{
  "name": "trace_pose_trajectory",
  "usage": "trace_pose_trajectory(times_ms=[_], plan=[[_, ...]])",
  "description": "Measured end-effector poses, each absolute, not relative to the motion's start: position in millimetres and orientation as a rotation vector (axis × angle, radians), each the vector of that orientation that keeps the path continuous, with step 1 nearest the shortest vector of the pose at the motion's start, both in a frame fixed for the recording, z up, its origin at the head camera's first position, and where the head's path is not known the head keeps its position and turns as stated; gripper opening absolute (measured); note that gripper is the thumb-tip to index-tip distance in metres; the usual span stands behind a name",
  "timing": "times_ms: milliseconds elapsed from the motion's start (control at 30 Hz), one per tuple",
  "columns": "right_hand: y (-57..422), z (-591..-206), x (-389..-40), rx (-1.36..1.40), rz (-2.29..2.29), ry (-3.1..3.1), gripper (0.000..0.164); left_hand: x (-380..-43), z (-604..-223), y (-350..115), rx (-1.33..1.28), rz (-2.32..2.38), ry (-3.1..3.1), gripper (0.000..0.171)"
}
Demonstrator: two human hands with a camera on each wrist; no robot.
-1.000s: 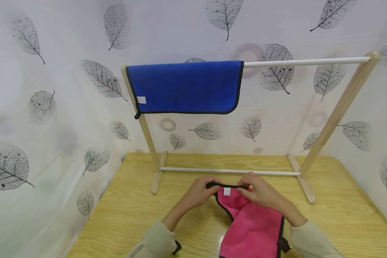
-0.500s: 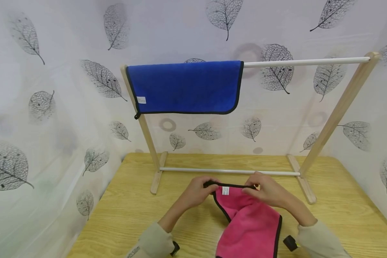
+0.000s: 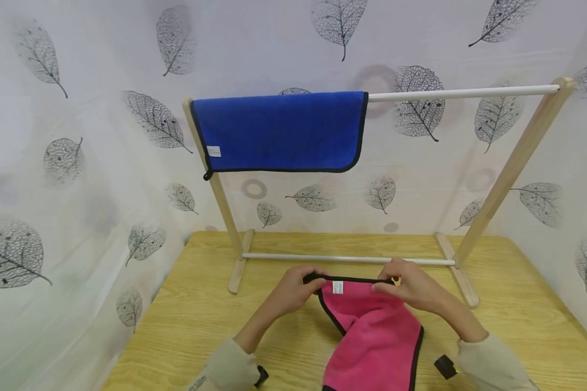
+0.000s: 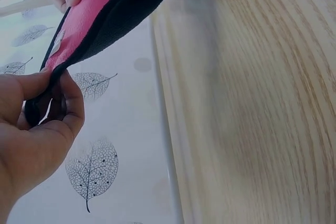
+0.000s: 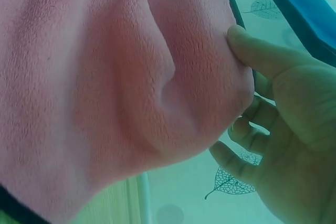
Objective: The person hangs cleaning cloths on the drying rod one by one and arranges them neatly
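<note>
A pink towel (image 3: pixel 372 347) with black edging and a small white label hangs between both hands, its lower part reaching the bottom of the head view. My left hand (image 3: pixel 295 290) pinches its top left corner; the left wrist view shows thumb and fingers closed on the black edging (image 4: pixel 79 51). Farther along that same edge, my right hand (image 3: pixel 411 285) pinches the cloth between thumb and fingers. In the right wrist view the thumb (image 5: pixel 262 53) lies on the pink face, with the other fingers behind or below it. The towel's back looks dark in the left wrist view.
A wooden rack stands at the table's back, with a white top rail (image 3: pixel 460 94) and a white lower bar (image 3: pixel 347 259). Over the left half of the rail hangs a blue towel (image 3: pixel 279 133). Leaf-printed sheeting surrounds the wooden table (image 3: pixel 176 326).
Both hands have moved apart, the left one leftward and the right one rightward. More of the towel's top edge is stretched between them, and its lower part has shifted slightly left.
</note>
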State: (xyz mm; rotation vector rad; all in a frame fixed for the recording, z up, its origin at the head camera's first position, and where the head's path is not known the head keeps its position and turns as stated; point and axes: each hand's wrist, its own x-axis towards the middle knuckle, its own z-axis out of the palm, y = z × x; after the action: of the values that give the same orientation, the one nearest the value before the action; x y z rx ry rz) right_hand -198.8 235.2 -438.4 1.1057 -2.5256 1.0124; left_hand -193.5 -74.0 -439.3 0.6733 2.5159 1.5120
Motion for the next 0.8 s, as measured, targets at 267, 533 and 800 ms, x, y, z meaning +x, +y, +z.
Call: trace_pose_trajectory(times_ms=[267, 533, 800], plan=[[240.4, -431.3, -195.0, 1.154, 1.005, -2.507, 0.021, -191.8, -430.6, -82.2, 0.672, 1.501, 2.515, 0.019], [251.3, -427.3, -193.9, 1.161, 1.017, -2.493, 0.022, -193.4, -422.0, -96.0, 0.671, 1.514, 2.521, 0.021], [262.7, -426.1, -190.4, 1.151, 1.001, -2.445, 0.022, -194.6, -420.9, -109.0, 0.646, 1.515, 2.538, 0.023]])
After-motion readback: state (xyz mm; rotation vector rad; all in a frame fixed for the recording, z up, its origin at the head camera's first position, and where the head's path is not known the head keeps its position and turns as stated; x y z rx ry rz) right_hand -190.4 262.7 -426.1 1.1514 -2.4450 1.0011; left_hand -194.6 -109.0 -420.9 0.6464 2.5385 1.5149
